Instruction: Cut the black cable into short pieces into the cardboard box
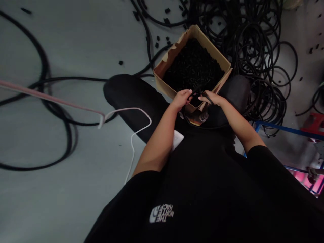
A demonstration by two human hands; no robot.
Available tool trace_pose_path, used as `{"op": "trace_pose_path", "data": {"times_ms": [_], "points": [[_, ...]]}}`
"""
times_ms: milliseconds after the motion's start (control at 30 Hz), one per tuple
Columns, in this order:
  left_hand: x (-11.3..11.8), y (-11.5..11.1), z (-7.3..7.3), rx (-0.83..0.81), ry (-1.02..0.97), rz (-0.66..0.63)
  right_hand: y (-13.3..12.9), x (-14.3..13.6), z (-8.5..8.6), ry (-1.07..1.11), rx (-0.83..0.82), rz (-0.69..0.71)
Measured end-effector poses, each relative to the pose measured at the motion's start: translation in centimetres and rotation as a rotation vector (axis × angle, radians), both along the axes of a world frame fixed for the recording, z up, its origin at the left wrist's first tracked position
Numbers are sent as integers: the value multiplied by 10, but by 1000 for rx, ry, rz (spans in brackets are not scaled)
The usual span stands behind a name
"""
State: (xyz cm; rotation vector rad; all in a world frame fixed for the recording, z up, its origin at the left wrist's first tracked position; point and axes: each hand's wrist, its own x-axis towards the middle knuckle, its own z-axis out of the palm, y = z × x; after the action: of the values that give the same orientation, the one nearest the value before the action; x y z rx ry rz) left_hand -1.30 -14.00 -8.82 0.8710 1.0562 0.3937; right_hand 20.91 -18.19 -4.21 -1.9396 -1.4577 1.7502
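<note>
2 hands over the near corner of the cardboard box [164, 85]. Left hand [181, 99]: fingers closed on a black hose [194, 91], which sits just above the box's near corner. Right hand [212, 98]: fingers bent beside the hose, at something dark; can't tell if they're closed on it. Box holds short black pieces [192, 64]. Tangled hose coils [249, 33] lie beyond, to the right.

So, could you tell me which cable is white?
The thin cable curving over the person's left thigh; the looped cables on the floor are black and thicker.
</note>
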Motion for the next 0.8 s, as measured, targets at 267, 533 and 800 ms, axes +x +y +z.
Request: {"op": "trace_pose_path", "data": {"times_ms": [267,533,800], "points": [[0,2,-2,-65,38,18,-1,1,-14,-154,-44,1],[1,0,-6,33,109,102,1,-3,-4,-243,-76,-53],[-2,2,-16,113,108,6,1,-2,-7,-227,-36,14]]}}
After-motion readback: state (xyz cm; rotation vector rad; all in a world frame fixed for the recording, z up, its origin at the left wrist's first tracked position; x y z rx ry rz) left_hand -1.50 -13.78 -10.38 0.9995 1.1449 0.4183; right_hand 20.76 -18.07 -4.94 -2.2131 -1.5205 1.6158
